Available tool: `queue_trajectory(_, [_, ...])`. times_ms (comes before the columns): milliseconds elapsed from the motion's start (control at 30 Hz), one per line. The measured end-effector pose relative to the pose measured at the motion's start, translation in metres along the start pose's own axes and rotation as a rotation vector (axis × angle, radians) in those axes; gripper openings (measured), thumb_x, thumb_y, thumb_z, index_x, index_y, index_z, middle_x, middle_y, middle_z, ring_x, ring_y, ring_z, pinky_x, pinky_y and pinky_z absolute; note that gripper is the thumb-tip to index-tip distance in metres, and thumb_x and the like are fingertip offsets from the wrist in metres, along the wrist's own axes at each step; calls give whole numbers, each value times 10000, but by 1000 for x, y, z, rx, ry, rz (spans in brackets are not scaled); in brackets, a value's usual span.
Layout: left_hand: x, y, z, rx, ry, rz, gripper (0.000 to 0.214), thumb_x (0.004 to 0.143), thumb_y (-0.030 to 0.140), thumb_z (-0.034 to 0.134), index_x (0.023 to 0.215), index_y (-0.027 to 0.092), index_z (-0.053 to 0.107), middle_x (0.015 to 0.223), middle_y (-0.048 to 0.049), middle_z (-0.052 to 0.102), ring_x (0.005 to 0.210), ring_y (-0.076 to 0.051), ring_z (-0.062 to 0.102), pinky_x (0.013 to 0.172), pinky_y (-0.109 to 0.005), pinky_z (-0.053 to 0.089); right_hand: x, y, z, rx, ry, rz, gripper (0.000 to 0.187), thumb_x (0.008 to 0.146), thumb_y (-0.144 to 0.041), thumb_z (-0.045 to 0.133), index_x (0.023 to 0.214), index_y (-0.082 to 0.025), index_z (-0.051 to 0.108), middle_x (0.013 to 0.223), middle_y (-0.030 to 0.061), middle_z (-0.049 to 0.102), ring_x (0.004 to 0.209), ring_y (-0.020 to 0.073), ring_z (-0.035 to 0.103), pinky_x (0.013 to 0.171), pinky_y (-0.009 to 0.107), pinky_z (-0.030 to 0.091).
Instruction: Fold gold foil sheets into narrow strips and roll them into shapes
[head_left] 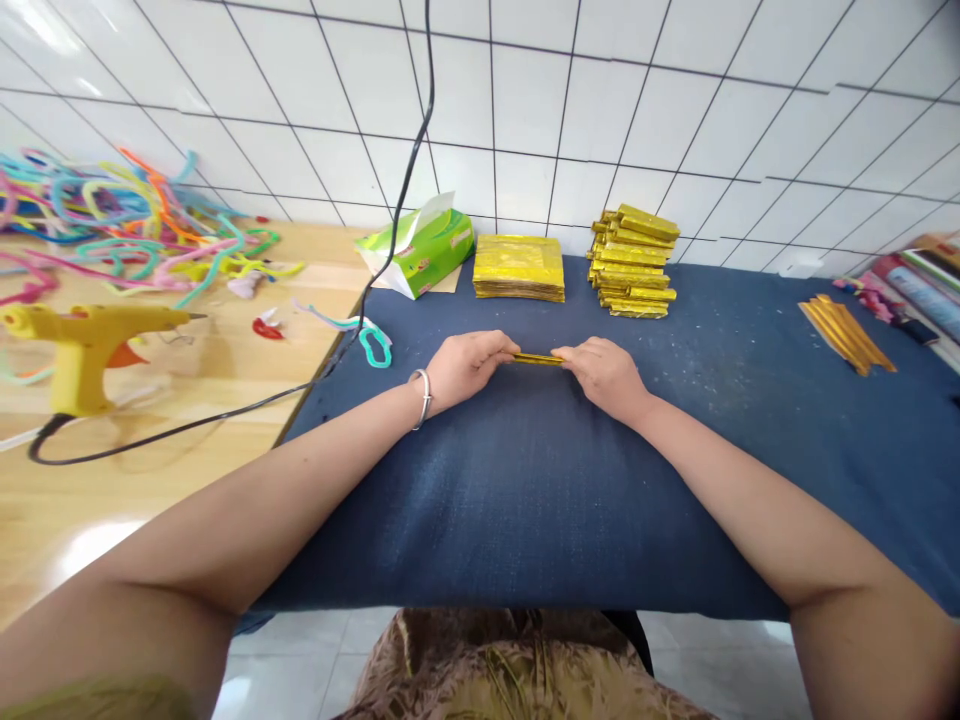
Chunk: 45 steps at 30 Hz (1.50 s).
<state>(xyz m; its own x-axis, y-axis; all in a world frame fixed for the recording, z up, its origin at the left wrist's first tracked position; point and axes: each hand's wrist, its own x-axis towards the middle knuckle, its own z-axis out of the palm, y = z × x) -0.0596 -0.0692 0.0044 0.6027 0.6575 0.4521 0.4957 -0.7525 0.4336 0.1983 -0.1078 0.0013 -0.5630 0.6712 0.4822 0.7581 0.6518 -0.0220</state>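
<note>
Left hand (469, 366) and right hand (606, 378) both pinched closed on opposite ends of one gold strip (535, 359), short of blue cloth's (495, 500) far edge, where folded pieces (634, 265) appear done, flat sheets (519, 266) remaining.

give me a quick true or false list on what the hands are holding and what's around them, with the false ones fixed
1. The left hand and right hand hold one gold strip between them. True.
2. The silver bracelet is on the right wrist. False: it is on the left wrist.
3. The green tissue pack sits left of the flat stack of gold sheets. True.
4. The pile of folded gold strips is left of that stack. False: it is to the right.
5. A fan of orange-gold strips lies on the dark blue cloth. True.
6. The yellow glue gun lies on that cloth. False: it lies on the wooden tabletop.
</note>
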Motion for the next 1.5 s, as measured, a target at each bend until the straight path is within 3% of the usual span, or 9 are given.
queue_trajectory(133, [2,-1,-1,-26,-26,-47,178,911,266,474,965,223,639,910,8,695,849,-126,650,791,-240,491,-1,5,2,27,-21,6,307,953,-234,387,1163,-191,606,963,66,698,852,186,589,793,340,442])
queue_trajectory(367, [5,-11,-1,-144,57,-184,133,853,220,552,986,215,553,1057,10,684,949,-131,650,865,-277,502,3,7,-1,42,6,49,380,923,-229,458,1302,-206,476,1162,82,644,1042,229,576,885,398,452])
queue_trajectory(600, [6,-11,-1,-173,11,-191,190,809,206,613,918,198,459,1142,-20,661,808,-103,632,781,-271,518,2,6,-2,117,17,163,270,869,-269,557,1121,-180,513,1091,120,630,974,236,597,857,397,480])
queue_trajectory(733, [5,-13,-2,-154,-5,-111,95,839,201,576,856,184,484,1152,-35,652,949,-133,637,859,-302,505,3,7,-2,135,-16,132,155,887,-218,513,1034,-202,561,1076,96,640,1013,220,587,888,385,464])
queue_trajectory(933, [3,-20,-7,-28,-41,36,71,874,228,546,847,180,590,1187,-47,625,1040,-149,603,933,-313,469,3,7,-6,60,-31,68,176,910,-234,483,982,-214,643,1050,71,644,947,203,554,842,362,458])
queue_trajectory(1200, [-3,-16,-20,349,-123,200,220,917,284,476,891,210,682,940,-57,643,863,-177,568,787,-325,444,1,10,-9,61,-101,63,206,910,-279,496,924,-213,690,851,69,599,834,194,488,756,350,432])
queue_trajectory(1333, [-8,-19,-13,277,-122,153,237,936,294,446,966,199,661,943,-51,654,910,-169,593,828,-300,461,1,13,-6,219,-76,163,172,895,-294,527,901,-222,684,842,48,627,815,181,528,768,347,424])
queue_trajectory(1500, [-4,-20,-5,117,-124,-31,232,935,284,443,959,186,652,955,-48,646,904,-152,603,849,-289,481,7,12,-7,364,-59,340,179,864,-279,548,724,-215,639,751,9,649,767,166,561,766,335,415])
